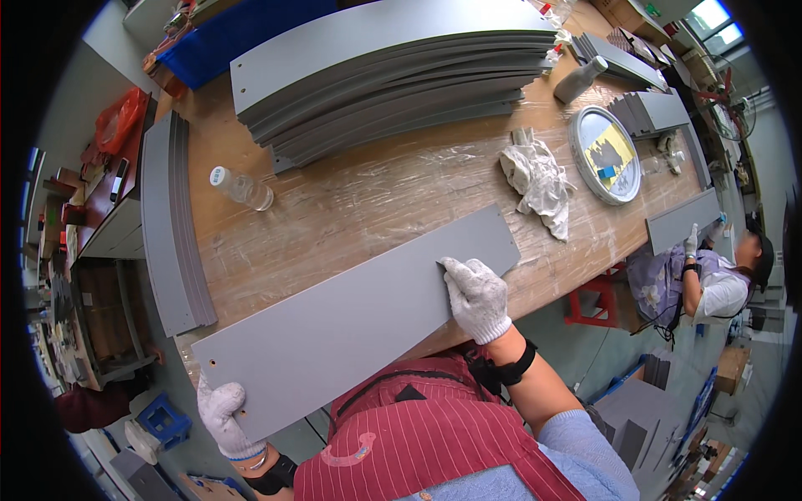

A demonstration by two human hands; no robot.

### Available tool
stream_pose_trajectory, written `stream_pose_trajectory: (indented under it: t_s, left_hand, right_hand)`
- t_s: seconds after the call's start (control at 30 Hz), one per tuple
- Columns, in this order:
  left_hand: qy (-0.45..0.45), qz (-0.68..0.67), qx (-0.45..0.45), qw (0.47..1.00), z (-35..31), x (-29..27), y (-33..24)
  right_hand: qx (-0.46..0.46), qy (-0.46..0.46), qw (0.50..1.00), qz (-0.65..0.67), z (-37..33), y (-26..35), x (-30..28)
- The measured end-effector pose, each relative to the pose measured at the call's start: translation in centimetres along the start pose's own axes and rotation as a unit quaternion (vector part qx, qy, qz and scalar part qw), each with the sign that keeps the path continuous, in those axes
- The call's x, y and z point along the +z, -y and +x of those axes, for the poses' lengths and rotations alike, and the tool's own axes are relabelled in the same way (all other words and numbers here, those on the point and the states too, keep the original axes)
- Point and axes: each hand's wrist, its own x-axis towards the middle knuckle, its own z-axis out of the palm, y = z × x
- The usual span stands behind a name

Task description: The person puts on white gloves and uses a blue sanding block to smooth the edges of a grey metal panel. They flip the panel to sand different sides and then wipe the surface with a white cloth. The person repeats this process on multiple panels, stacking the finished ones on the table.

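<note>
A long flat grey panel (351, 313) with small holes at its ends lies slantwise over the table's near edge. My left hand (222, 413), in a white knitted glove, grips the panel's near left corner, thumb on top and the other fingers hidden underneath. My right hand (478, 294), gloved alike, rests on the panel's face toward its right end. Its fingers are pressed together, with a small dark edge at the tips that is too small to name. Beyond the panel's right end lies a crumpled white cloth (539, 185).
A tall stack of grey panels (376, 75) stands at the back of the film-covered table (334, 217). More panels (171, 225) lie at the left, near a clear bottle (242, 189). A round lid (605, 154) and grey bottle (580, 80) are at the right, where another person (702, 280) works.
</note>
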Motion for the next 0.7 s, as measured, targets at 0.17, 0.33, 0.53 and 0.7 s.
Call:
stream_pose_trajectory:
  t_s: [0.17, 0.33, 0.53, 0.7]
  left_hand:
    - [0.049, 0.019, -0.001, 0.999, 0.2, -1.3, 0.1]
    - [0.064, 0.016, 0.001, 0.998, 0.3, -0.4, 0.1]
    - [0.07, -0.002, -0.009, 0.998, 0.3, -0.2, 0.1]
    - [0.045, -0.012, -0.007, 0.999, -0.1, -0.4, 0.3]
  right_hand:
    - [-0.006, 0.0, 1.0, 0.012, 0.0, 0.1, -0.1]
    - [0.002, -0.005, 1.0, 0.003, 0.1, -0.2, 0.2]
    - [0.013, -0.018, 1.0, -0.006, 0.0, -0.5, 0.1]
    - [0.031, -0.003, 1.0, 0.0, 0.2, -0.4, 0.0]
